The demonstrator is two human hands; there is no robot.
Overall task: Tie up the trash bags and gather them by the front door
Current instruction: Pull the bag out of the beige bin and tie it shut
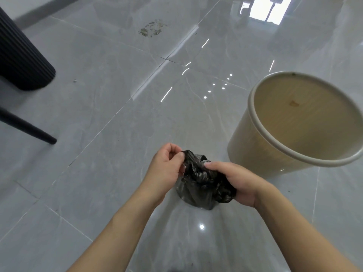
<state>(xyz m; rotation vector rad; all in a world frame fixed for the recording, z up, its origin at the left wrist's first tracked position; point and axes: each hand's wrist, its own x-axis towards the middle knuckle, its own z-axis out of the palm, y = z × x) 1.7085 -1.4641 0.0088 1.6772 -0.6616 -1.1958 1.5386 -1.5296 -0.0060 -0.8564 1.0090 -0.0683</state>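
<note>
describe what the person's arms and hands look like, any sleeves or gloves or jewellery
Both arms are bare from the bottom of the frame up to the wrists, with no sleeve in view. The left hand and right hand wear no gloves. No watch, bracelet or ring shows on the visible parts.

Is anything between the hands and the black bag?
No. Both hands already hold the black bag: the left hand pinches its bunched top and the right hand grips the other side. The bin stands off to the right.
</note>
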